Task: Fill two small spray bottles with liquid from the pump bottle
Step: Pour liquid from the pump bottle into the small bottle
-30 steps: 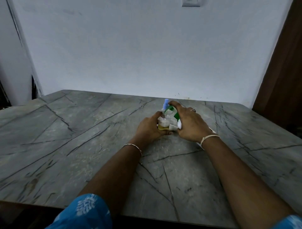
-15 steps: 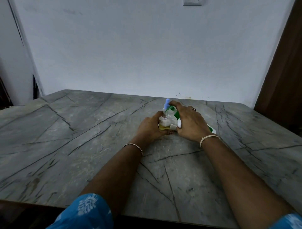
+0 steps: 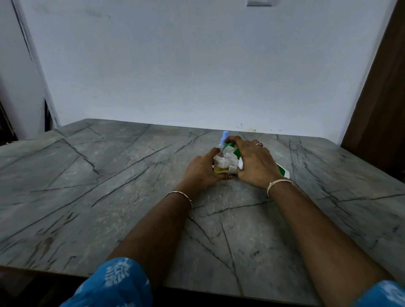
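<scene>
Barely any shift: left hand grips light, slippery small clear plastic spray bottle mid-body; beside it, right hand clamps tilted green-and-white plastic pump bottle.

This looks like a room in a home: a grey stone-patterned table stands against a plain white painted wall, with a switch plate high on the wall and a brown wooden door or cupboard at the far right. At the far left the wall turns a corner beside a dark gap. On the table the left hand grips a small spray bottle and the right hand a green-and-white pump bottle, ordinary household things, and the sleeve is blue printed cloth.
</scene>
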`<state>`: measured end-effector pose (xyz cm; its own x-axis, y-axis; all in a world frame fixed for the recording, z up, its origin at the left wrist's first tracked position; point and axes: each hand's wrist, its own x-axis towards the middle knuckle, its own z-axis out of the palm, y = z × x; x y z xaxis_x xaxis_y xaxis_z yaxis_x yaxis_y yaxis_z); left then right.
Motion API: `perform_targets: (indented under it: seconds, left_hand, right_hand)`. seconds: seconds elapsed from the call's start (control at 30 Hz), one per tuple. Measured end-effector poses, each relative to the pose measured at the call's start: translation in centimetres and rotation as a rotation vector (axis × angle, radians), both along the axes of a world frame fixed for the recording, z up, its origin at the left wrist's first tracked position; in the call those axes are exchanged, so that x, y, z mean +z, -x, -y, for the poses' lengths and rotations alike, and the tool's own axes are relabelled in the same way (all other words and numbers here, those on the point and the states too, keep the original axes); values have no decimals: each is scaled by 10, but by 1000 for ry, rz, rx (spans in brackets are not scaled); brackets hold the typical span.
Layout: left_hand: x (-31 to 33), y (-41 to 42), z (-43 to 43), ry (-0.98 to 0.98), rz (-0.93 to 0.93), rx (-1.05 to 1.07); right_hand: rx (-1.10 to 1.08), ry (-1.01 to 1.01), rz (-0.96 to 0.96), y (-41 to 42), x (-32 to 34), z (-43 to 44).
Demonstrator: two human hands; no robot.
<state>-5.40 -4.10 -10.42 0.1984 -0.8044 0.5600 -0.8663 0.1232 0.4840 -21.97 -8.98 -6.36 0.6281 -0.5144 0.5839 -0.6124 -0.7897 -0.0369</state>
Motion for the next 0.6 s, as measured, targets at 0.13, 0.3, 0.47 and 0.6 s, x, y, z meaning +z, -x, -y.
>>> perform_targets:
  seconds: [0.13, 0.3, 0.47, 0.6]
  left_hand:
    - [0, 0, 0, -8, 5, 1]
    - [0, 0, 1, -1, 9, 9]
    - [-1, 1, 0, 27, 18, 6]
    - [0, 2, -1, 33, 30, 9]
  right_hand:
    - [-3, 29, 7, -2, -2, 2]
    - [-5, 48, -14, 2, -5, 5]
    - [-16, 53, -16, 2, -6, 7]
    - [-26, 49, -14, -2, -6, 5]
